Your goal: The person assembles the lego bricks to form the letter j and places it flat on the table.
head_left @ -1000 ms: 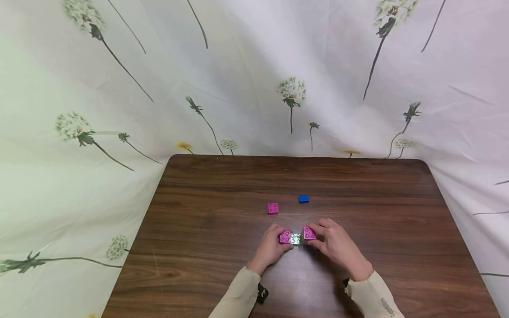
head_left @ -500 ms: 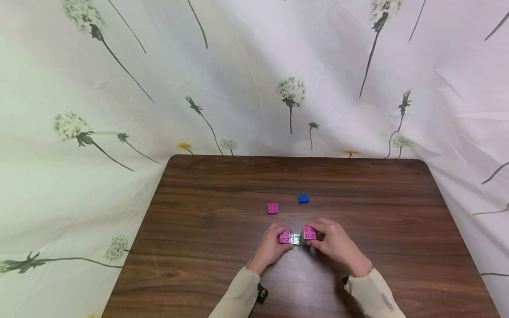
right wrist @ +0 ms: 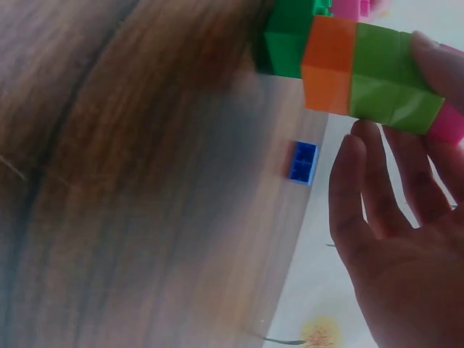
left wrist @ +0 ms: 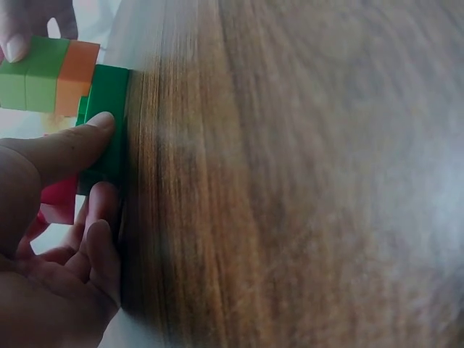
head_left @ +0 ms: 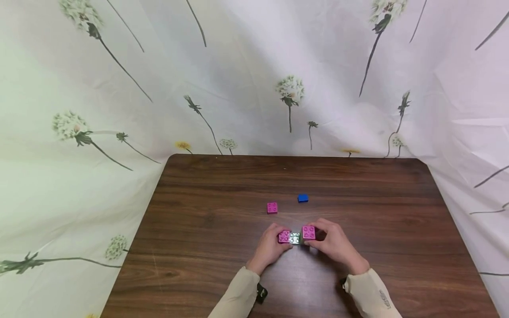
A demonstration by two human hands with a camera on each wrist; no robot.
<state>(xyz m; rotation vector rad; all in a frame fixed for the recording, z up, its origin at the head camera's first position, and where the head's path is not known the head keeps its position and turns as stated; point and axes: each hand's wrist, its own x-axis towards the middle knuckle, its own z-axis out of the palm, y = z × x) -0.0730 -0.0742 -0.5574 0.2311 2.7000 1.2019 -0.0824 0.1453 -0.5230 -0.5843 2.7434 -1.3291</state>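
Note:
My left hand (head_left: 267, 248) grips a dark green toy brick (left wrist: 109, 138) low on the tabletop, its thumb along the side. A pink brick (head_left: 284, 236) sits on the left part of that green brick, whose bare studs show beside it. Between thumb and fingers, my right hand (head_left: 338, 244) pinches an upright stack at the green brick's right end. Orange brick (right wrist: 330, 65) forms its bottom, with light green bricks (right wrist: 391, 80) above and a pink brick (head_left: 308, 232) on top. In the left wrist view the orange brick overlaps the green brick's end.
Beyond the hands, a loose pink brick (head_left: 272, 208) lies studs up on the brown wooden table (head_left: 199, 265). Right of it and farther back is a small blue brick (head_left: 302, 198). A white cloth with dandelion prints (head_left: 238, 79) hangs behind the table.
The stack in my right hand has turned slightly, its pink top now squarer to the green brick. My left hand keeps its hold, and the loose bricks stay put.

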